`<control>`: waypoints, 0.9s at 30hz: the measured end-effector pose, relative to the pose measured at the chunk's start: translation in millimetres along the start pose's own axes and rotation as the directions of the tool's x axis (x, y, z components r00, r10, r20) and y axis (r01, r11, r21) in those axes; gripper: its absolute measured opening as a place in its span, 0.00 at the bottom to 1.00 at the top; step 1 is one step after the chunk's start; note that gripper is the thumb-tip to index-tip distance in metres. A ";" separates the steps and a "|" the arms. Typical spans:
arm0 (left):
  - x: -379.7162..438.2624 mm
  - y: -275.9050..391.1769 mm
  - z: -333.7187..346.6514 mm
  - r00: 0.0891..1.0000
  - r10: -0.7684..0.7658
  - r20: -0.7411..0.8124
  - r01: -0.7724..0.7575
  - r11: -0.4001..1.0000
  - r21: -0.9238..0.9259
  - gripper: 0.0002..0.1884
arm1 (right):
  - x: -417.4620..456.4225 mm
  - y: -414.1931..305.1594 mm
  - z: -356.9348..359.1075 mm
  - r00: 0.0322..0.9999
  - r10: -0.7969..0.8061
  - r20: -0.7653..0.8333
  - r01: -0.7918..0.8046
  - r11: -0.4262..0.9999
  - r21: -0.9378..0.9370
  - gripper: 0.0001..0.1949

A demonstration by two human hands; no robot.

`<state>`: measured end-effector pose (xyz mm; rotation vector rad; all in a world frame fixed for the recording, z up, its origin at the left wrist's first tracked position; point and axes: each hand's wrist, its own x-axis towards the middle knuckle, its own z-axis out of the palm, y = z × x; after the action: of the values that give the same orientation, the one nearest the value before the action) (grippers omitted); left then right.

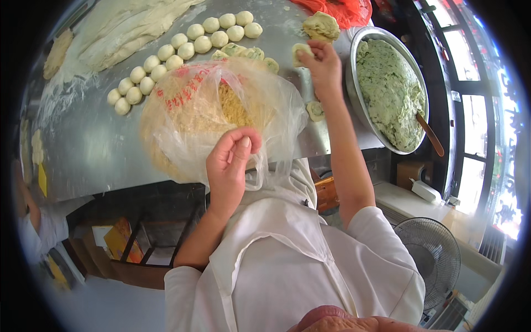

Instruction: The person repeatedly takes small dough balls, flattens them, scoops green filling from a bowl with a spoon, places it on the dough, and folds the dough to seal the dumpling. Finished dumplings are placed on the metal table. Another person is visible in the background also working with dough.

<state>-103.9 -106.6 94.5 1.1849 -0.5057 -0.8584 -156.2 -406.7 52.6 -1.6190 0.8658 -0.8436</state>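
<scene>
My right hand (322, 62) is raised over the steel table (103, 153), its fingers closed on a pale, flattened dough piece (301, 54). By the front edge, my left hand (232, 155) has its fingers curled at the gathered rim of a clear plastic bag (278, 120); whether they pinch the plastic is unclear. Yellowish crumbs (233, 106) fill the bag, which bears red print. Behind it lie several green-flecked dough pieces (253, 54), and one more (315, 111) lies beside my right forearm. Two rows of round dough balls (186, 50) run diagonally across the table.
A metal bowl (352, 79) of green-flecked filling (388, 91) with a wooden handle (430, 135) stands at right. Near it are a dough lump (321, 27) and a red plastic bag (344, 10). A large dough sheet (124, 33) lies upper left. Another person (41, 228) is at far left.
</scene>
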 end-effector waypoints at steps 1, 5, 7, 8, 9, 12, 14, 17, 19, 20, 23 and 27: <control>-0.7 2.8 1.9 0.999 -0.022 -0.040 0.019 0.998 -0.056 0.17 | -10.8 -24.8 -3.3 0.996 0.040 0.077 -0.052 0.985 0.166 0.20; 6.9 21.4 10.2 0.991 -0.132 -0.037 0.114 0.943 -0.314 0.27 | -59.3 -73.2 -6.2 0.857 0.073 0.511 -0.259 0.917 0.304 0.18; 8.0 17.9 8.8 0.983 -0.184 0.028 0.170 0.827 -0.535 0.28 | -93.8 -98.5 10.0 0.740 0.083 0.667 -0.285 0.938 0.199 0.17; 6.6 15.6 5.3 0.979 -0.198 0.058 0.199 0.836 -0.510 0.27 | -110.0 -99.5 21.2 0.691 0.048 0.721 -0.290 0.932 0.217 0.16; 4.3 13.2 -2.1 0.974 -0.213 0.080 0.225 0.846 -0.484 0.26 | -123.1 -98.6 30.8 0.669 0.043 0.742 -0.175 0.979 0.101 0.15; -10.0 -7.2 -26.8 0.968 -0.230 0.099 0.238 0.723 -0.648 0.24 | -135.9 -119.4 45.4 0.692 0.020 0.722 0.090 0.990 -0.113 0.15; -19.8 -6.6 -32.7 0.962 -0.264 0.067 0.226 0.637 -0.737 0.23 | -125.3 -106.2 53.5 0.711 0.123 0.692 -0.038 0.990 -0.137 0.17; -29.8 7.6 -35.0 0.951 -0.308 0.012 0.210 0.619 -0.756 0.22 | -112.9 -66.0 69.5 0.752 -0.187 0.632 0.457 0.839 -0.295 0.19; -30.5 5.1 -42.6 0.964 -0.264 0.021 0.187 0.624 -0.759 0.21 | -113.3 -56.0 81.6 0.731 -0.255 0.633 0.592 0.698 -0.403 0.21; -30.8 5.8 -43.4 0.967 -0.253 0.013 0.181 0.657 -0.732 0.21 | -114.0 -52.5 85.9 0.736 -0.268 0.622 0.620 0.637 -0.459 0.19; -31.1 5.5 -44.0 0.974 -0.226 -0.019 0.153 0.719 -0.677 0.21 | -109.8 -60.3 94.5 0.730 -0.127 0.671 0.630 0.506 -0.589 0.15; -29.5 3.8 -46.0 0.976 -0.211 -0.054 0.129 0.761 -0.636 0.21 | -102.5 -59.0 99.4 0.719 -0.030 0.694 0.633 0.440 -0.637 0.10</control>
<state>-86.2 -55.5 85.8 0.6513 0.0168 -1.0008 -113.1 -261.3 82.3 -2.8501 0.4386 -0.0120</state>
